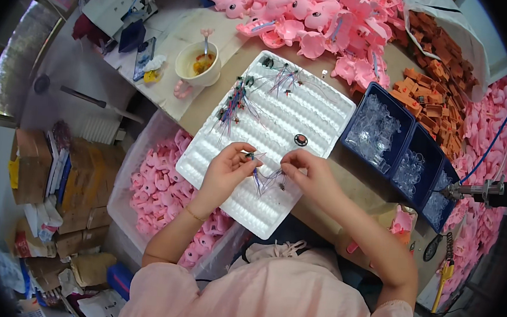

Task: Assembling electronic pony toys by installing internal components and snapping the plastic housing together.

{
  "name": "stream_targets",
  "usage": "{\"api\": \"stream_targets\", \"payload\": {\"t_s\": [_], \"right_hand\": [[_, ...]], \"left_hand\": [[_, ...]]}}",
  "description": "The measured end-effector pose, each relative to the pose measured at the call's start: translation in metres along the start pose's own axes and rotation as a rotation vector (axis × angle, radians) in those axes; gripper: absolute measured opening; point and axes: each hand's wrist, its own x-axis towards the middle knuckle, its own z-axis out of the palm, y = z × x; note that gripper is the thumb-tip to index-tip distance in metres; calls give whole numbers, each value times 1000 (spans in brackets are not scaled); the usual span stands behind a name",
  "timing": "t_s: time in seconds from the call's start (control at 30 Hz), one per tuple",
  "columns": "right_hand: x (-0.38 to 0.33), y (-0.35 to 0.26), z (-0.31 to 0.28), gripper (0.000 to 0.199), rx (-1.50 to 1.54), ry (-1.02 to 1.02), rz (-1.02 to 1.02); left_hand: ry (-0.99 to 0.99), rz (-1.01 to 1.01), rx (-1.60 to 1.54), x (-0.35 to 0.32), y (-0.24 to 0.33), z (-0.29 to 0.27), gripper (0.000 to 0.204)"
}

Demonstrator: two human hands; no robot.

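1. We see the left grip pinched on a small dark-green electronic board with thin red-blue wires, above the white ridged tray; right grip narrow, seemingly pinching the wires
2. We judge the board light, stiff; wires limp, their joints fragile: best held by board edges
3. Round black-rimmed disc lies flat on the tray

Rough white foam tray, smooth pink plastic shells, glossy clear plastic pieces
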Motion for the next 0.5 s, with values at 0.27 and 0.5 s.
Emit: {"api": "stream_targets", "payload": {"t_s": [0.27,0.5], "right_hand": [[-8,-6,-5,10,298,240,-95],[-22,-23,2,10,-5,218,-75]], "left_hand": [[56,-19,-5,6,-6,-5,29],[37,-91,66,-9,1,-6,30]]}}
